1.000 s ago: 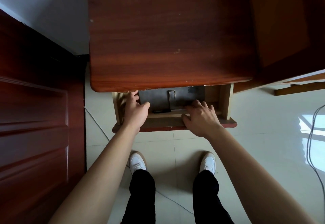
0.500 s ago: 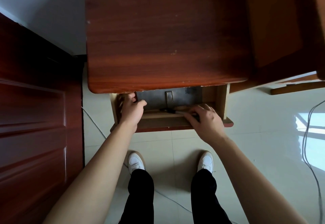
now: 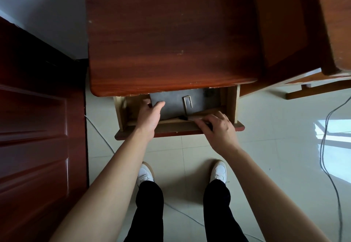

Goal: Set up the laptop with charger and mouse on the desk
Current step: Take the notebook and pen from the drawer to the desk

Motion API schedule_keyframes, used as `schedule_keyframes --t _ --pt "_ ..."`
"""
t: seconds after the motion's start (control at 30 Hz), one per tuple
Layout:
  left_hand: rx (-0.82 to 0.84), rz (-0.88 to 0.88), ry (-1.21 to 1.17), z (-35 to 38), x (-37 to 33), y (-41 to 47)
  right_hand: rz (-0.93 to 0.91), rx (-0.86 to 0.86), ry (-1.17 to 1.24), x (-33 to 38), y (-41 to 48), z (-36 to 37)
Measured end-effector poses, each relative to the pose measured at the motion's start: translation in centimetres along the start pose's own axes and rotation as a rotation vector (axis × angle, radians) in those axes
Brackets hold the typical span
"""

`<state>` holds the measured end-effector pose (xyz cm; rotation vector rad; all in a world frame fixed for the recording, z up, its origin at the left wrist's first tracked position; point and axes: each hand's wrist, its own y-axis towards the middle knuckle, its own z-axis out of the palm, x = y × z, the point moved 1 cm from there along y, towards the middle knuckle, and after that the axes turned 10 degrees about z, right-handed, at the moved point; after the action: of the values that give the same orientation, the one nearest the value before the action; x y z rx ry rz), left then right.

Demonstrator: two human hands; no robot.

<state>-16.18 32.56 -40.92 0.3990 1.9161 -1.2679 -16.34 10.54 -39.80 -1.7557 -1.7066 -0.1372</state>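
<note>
Sliding inward, my left hand [image 3: 150, 114] now pinches the laptop [image 3: 174, 101] at its nine-o'clock corner — right hand [image 3: 218, 129] blurred at five, grip unclear; I'd lift level past the drawer [image 3: 230, 104] lip.

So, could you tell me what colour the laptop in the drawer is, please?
The laptop is dark grey; the head view shows it.

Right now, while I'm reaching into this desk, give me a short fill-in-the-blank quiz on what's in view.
1. The left hand grips a corner of the grey ____.
2. That item lies inside an open ____ beneath the desk top.
3. The person's shoes are ____.

Missing words: laptop; drawer; white.
</note>
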Motion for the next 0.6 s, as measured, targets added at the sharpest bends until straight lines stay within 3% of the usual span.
schedule_keyframes --t 0.1,0.27,0.33,0.6 --pt "-0.065 -0.002 -0.025 -0.9 -0.1 0.0 0.063 -0.03 0.083 -0.1 -0.4 -0.6" --pt "0.129 -0.007 -0.064 -0.1 -0.4 -1.3 0.272 -0.062 0.312 0.4 -1.2 -1.8" --pt "0.133 0.035 -0.008 0.3 -0.2 -2.4 0.367 -0.077 0.465 0.6 -1.4 -2.2" --pt "-0.202 0.074 -0.018 -0.9 -0.3 -6.7 0.688 -0.15 1.038 0.6 -2.8 -2.4"
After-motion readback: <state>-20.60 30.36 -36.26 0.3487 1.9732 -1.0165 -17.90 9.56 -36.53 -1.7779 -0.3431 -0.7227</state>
